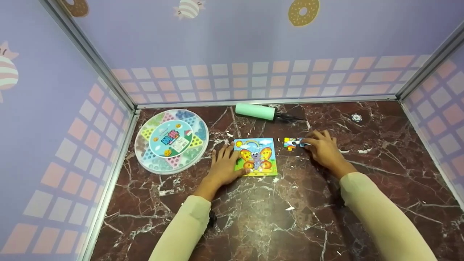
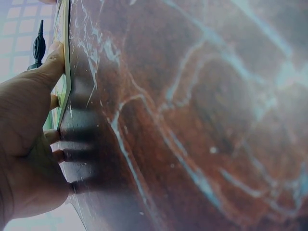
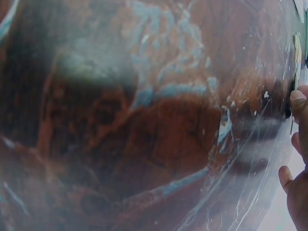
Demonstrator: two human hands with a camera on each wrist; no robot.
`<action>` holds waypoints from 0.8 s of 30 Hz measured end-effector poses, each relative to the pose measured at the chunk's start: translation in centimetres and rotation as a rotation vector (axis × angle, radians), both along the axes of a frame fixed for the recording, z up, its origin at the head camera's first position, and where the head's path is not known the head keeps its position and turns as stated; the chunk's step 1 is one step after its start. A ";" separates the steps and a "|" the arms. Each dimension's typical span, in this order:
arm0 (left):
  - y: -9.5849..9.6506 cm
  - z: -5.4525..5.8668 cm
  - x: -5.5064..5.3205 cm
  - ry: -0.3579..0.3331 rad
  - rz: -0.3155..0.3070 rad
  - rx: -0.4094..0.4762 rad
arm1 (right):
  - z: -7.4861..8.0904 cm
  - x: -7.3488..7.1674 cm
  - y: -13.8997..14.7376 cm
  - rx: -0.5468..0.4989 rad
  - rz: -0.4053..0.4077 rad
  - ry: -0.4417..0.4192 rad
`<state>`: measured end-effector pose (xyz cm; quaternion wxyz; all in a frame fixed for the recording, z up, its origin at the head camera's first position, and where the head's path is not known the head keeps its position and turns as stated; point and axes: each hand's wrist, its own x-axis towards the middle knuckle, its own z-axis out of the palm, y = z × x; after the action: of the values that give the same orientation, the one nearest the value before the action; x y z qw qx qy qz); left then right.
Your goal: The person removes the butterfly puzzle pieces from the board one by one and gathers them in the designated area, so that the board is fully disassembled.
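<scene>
– Where do we see the butterfly puzzle?
– Flat on the counter, just left of the small puzzle pieces. The left grip, fingers spread, rests at the puzzle's left edge; the right grip pinches the pieces' right end.
– And around them?
– We spot a mint-green cylinder beyond, a round game box left, a small disc far right.

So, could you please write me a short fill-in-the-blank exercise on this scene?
1. The board pictures an insect, a ____.
2. The hand at the small pieces is the person's ____ one.
3. In the head view, the round game case lies to the ____ of the board.
4. The cylinder beyond the board is pale ____.

Missing words: butterfly; right; left; green.
</scene>
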<state>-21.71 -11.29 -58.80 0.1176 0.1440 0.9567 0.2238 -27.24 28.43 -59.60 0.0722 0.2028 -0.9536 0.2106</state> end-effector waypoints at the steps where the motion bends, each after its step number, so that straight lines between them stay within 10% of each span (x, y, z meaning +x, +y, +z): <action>1: 0.0 0.0 0.0 0.005 0.001 -0.002 | 0.0 0.0 0.0 -0.003 0.001 0.003; 24: 0.1 0.4 0.1 0.019 -0.004 -0.016 | -0.4 0.1 0.2 0.018 0.022 -0.012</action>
<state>-21.57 -11.21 -58.38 0.1102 0.1468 0.9593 0.2145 -27.13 28.64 -59.99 0.0625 0.2127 -0.9535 0.2042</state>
